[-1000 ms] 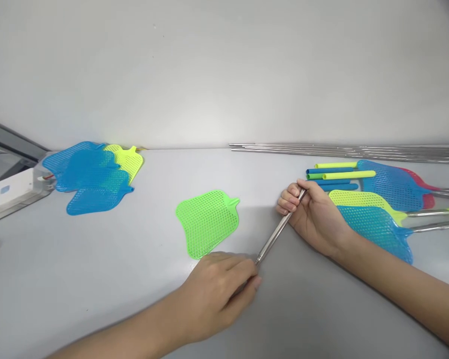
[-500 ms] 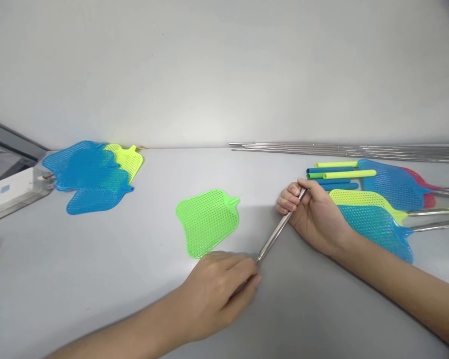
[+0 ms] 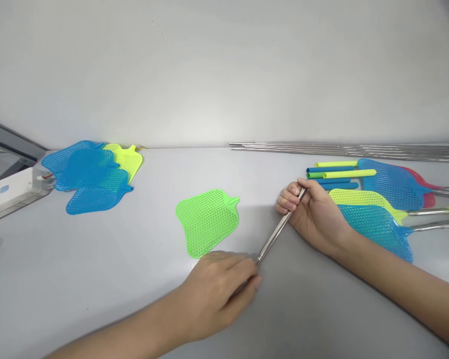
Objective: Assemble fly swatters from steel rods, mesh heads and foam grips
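A shiny telescopic metal rod [image 3: 275, 237] slants between my two hands above the grey table. My right hand [image 3: 310, 212] is closed round its upper end, palm turned up. At the lower end my left hand [image 3: 222, 286] pinches the thin tip, which its fingers mostly hide. Just beyond the left hand a bright green fly swatter head [image 3: 209, 222] lies flat, its short socket pointing right. Behind the right hand lie several plastic tubes [image 3: 349, 174] in yellow, blue and green.
Blue fly swatter heads [image 3: 93, 172] and a yellow one [image 3: 125, 158] overlap at the left, beside a white box [image 3: 15, 192]. Thin metal rods [image 3: 340, 149] lie along the wall. At the right are swatters with metal handles, including a blue swatter [image 3: 381, 229].
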Motion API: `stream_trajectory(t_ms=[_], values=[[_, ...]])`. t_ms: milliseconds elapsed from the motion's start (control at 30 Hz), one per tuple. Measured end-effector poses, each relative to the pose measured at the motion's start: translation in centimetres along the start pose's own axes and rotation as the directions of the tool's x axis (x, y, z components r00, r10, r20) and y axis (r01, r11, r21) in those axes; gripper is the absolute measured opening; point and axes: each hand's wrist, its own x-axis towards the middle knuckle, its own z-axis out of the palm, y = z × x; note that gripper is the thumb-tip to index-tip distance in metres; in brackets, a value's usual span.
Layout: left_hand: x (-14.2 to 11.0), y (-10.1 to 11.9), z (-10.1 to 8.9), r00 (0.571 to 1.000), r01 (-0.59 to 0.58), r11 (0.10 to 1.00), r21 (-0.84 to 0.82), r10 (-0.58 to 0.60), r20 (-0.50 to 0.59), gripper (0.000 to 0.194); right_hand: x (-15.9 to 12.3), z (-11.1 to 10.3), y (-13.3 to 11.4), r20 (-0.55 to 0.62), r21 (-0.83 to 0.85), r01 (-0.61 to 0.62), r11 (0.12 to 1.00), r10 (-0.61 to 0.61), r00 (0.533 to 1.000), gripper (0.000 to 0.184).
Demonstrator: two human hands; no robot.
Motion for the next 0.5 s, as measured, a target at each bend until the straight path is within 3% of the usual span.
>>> stream_trajectory(t_ms=[500], values=[[0.09,0.11,-0.08,1.000,-0.003,1.000,0.010,0.003,-0.007,0.017,0.00,-0.05,-0.05,0.006,-0.007,0.006,1.000,-0.006,1.000,0.028]])
